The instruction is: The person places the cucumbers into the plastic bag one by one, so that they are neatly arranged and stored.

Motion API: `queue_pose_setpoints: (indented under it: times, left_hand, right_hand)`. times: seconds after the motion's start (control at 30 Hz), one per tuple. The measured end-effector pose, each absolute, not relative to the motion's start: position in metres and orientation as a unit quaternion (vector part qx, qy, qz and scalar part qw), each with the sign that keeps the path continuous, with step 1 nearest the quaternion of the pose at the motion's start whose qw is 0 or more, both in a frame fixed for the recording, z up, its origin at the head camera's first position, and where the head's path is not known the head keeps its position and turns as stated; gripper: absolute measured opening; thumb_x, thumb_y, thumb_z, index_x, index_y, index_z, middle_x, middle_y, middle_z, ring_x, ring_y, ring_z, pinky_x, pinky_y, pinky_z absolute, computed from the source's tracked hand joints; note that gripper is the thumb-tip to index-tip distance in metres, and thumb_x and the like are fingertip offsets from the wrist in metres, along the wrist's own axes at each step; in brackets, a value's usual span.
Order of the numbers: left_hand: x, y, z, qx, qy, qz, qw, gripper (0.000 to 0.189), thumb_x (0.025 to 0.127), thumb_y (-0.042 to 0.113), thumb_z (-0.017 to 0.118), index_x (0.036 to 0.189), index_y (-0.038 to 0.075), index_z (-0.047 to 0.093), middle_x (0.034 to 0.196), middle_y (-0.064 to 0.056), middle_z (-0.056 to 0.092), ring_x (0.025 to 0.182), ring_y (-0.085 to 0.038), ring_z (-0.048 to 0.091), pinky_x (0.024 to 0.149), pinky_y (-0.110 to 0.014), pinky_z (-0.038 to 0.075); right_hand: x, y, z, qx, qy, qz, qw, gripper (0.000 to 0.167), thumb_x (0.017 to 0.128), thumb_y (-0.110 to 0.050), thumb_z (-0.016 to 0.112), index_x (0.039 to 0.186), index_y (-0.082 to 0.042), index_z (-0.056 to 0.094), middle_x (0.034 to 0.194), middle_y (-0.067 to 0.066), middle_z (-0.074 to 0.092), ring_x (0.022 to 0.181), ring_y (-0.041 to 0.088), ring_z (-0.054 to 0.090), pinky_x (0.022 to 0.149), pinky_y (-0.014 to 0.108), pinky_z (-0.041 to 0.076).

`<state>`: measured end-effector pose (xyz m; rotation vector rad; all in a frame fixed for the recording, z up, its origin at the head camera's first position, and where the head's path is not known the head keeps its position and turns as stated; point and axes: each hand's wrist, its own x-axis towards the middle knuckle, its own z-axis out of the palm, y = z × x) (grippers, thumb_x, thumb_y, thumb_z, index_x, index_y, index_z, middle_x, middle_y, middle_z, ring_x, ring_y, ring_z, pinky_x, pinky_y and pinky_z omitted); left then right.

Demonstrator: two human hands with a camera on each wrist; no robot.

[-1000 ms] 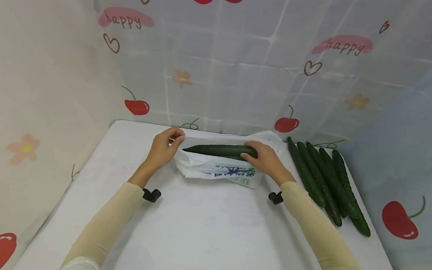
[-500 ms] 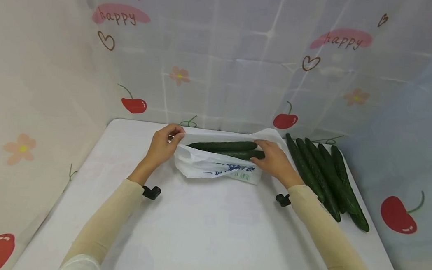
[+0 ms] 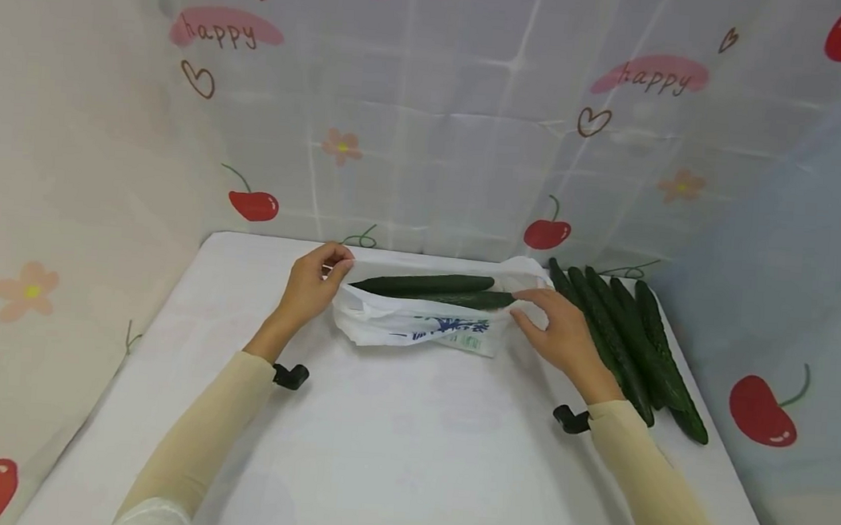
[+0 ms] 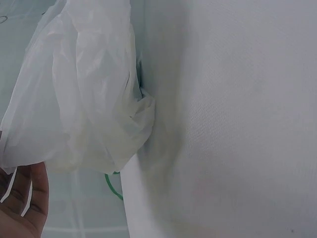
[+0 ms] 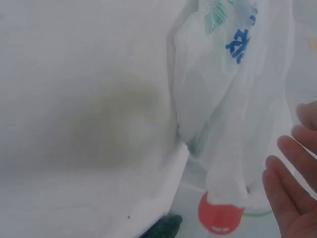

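Observation:
A white plastic bag with blue and green print lies on its side at the back of the table, its mouth spread. Two cucumbers lie lengthwise in it. At the bag's left end, my left hand pinches the rim; the left wrist view shows the thin plastic stretched from those fingers. My right hand is at the other end, thumb and fingers spread apart, near the tip of the front cucumber. In the right wrist view its fingers are loosely extended beside the bag, holding nothing.
Several more cucumbers lie side by side along the table's right edge, close to my right forearm. A printed curtain hangs directly behind the white table.
My right hand has let go of the cucumber inside the bag and drawn back to the right. Both cucumbers now show more fully. The left hand keeps its pinch on the rim.

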<state>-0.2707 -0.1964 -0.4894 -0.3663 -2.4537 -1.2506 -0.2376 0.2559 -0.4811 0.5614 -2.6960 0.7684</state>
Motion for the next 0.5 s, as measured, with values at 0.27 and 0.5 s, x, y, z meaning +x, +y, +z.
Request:
queue_pose_setpoints:
  times: [0.27,0.5]
  left_hand:
    - [-0.27,-0.197,-0.487,-0.131,-0.867,-0.444,0.184,0.013,0.109,0.022,0.066,0.116,0.013,0.071,0.108,-0.009,0.075,0.104,-0.025,0.07,0.086,-0.033,0.055]
    - [-0.268,-0.197,-0.486,-0.126,-0.867,-0.449,0.176,0.013,0.109,0.021,0.066,0.116,0.012,0.071,0.107,-0.009,0.074,0.104,-0.025,0.07,0.086,-0.032,0.054]
  right_hand:
    - [-0.219,0.301,-0.488,0.108,-0.912,0.339,0.206,0.044,0.103,-0.026,0.075,0.145,-0.013,0.066,0.131,0.015,0.076,0.113,0.034,0.072,0.098,0.055,0.057]
    - [-0.206,0.338,-0.498,0.008,-0.947,0.283,0.152,0.05,0.106,-0.031,0.069,0.145,0.0,0.062,0.137,0.029,0.066,0.119,0.048,0.064,0.098,0.066,0.052]
